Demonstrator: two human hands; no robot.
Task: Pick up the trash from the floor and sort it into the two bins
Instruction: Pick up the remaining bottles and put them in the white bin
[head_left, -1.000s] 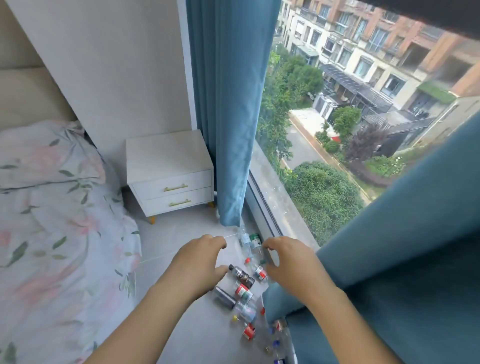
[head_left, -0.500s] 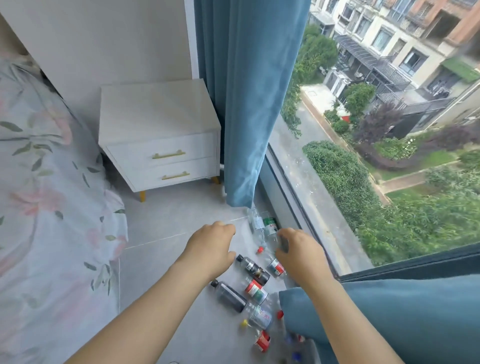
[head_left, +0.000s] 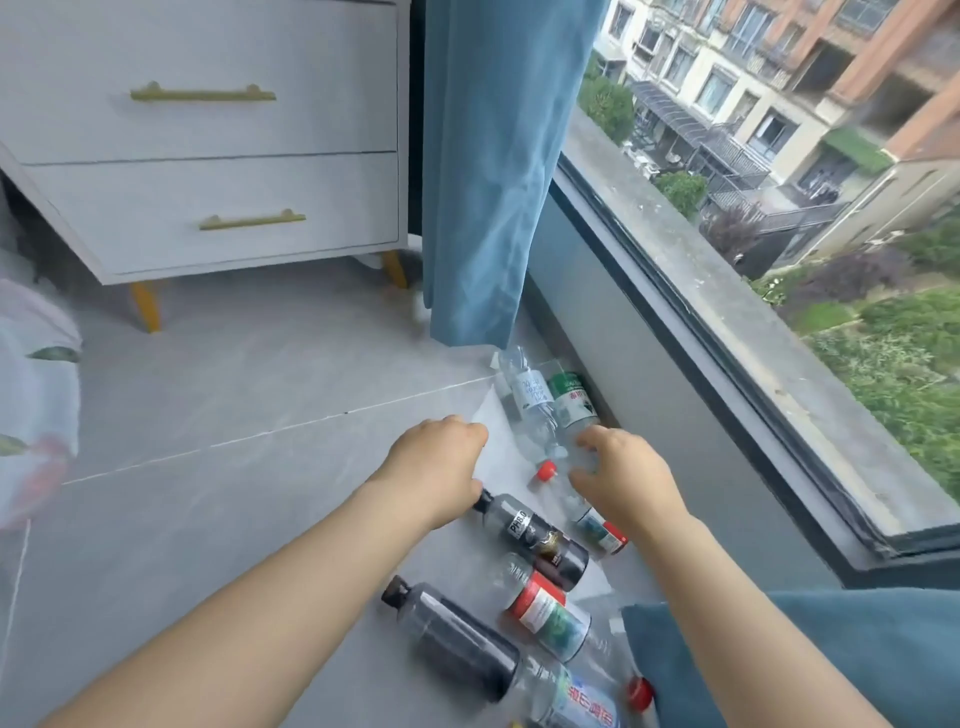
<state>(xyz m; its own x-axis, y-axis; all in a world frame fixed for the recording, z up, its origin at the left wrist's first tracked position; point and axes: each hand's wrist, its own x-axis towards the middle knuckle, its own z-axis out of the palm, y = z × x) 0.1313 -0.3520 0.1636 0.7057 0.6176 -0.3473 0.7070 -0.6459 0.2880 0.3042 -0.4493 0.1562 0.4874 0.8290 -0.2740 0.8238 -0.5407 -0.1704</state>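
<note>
Your right hand (head_left: 621, 480) fingers curl round green-label bottle (head_left: 569, 397) at near end, easiest reach; left hand (head_left: 439, 467) fingers curled beside black bottle (head_left: 535, 530), cannot tell if holding

You're in a home bedroom, upper floor. Evidence: white two-drawer nightstand (head_left: 218, 156) with gold handles, floral bedding (head_left: 36, 395) at left edge, blue curtain (head_left: 483, 171), grey tile floor (head_left: 234, 415), large window (head_left: 779, 270) looking down on apartment blocks (head_left: 769, 93) and hedges.
</note>
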